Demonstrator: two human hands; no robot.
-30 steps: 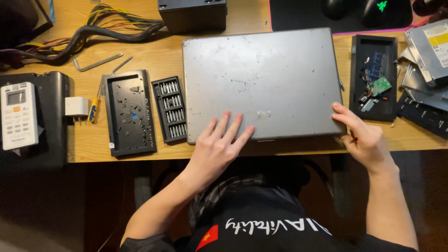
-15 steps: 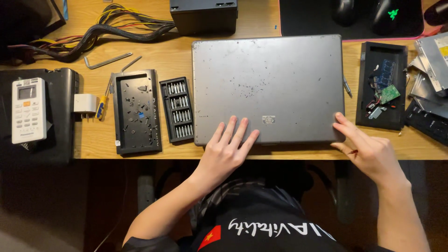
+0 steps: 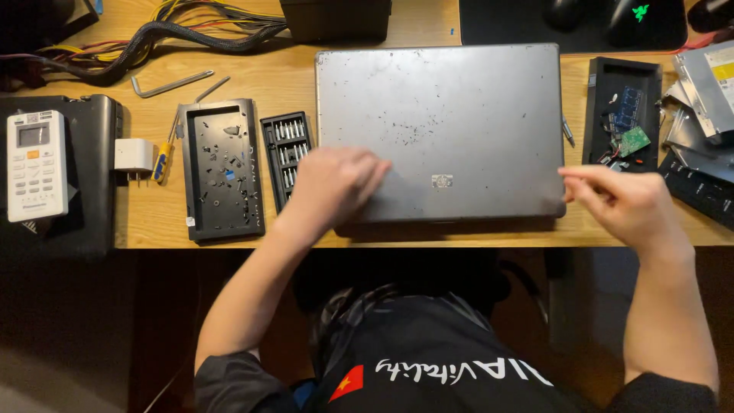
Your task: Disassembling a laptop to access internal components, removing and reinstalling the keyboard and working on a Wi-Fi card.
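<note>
A closed grey laptop (image 3: pixel 440 115) lies flat on the wooden desk (image 3: pixel 145 222), its front edge toward me. My left hand (image 3: pixel 332 183) rests palm down on the laptop's near left corner, fingers together and slightly curled. My right hand (image 3: pixel 619 203) sits at the laptop's near right corner, fingers loosely curled, fingertips touching the lid's edge. Neither hand holds anything.
Left of the laptop lie a screwdriver bit set (image 3: pixel 281 157), a black tray with screws (image 3: pixel 220 172), a yellow-handled screwdriver (image 3: pixel 162 160), a white plug (image 3: pixel 134 155), hex keys (image 3: pixel 168 84) and a white remote (image 3: pixel 32 164). On the right: a black tray with circuit boards (image 3: pixel 623 115) and drive parts (image 3: pixel 707 76). Cables (image 3: pixel 153 34) run along the back.
My left hand slid left and curled its fingers together at the lid's near left corner. My right hand shifted slightly, fingers pulled in at the right corner.
</note>
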